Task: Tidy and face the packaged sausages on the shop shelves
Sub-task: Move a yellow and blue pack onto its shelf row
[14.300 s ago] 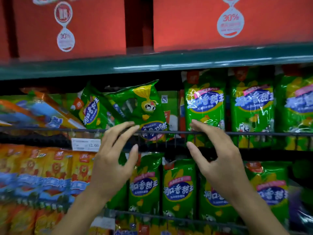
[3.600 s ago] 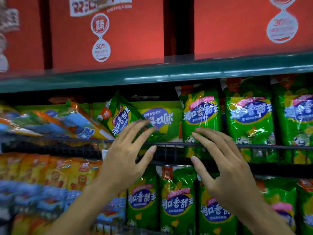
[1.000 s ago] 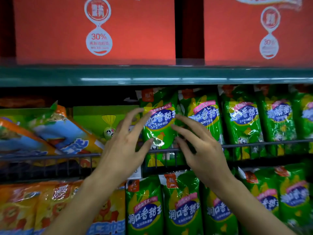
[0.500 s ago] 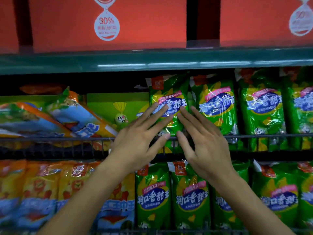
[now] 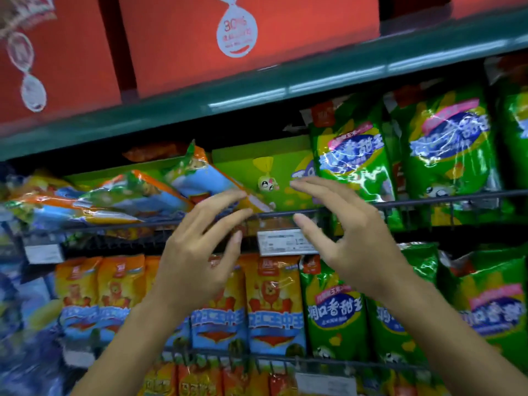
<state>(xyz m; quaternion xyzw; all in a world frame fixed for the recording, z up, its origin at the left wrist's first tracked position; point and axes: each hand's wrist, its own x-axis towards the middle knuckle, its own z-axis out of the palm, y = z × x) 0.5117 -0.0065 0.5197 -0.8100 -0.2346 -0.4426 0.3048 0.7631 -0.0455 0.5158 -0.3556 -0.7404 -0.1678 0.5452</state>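
Orange-and-blue sausage packs lie toppled on the middle shelf, long axes running left-right and sloping up toward the right, up and left of both hands. Left hand is nearer, fingers spread and empty, fingertips just beside the nearest pack's lower corner; right hand hovers open too, holding nothing, in front of the green box. Upright green packs stand right. Wire rail fronts the shelf, price tag below; little headroom overhead, I'd judge.

The red box at the top of the frame shows "30%" in a white drop-shaped mark. The green sausage pack at lower right reads "润口香甜王". The price tag on the rail is too blurred to read.
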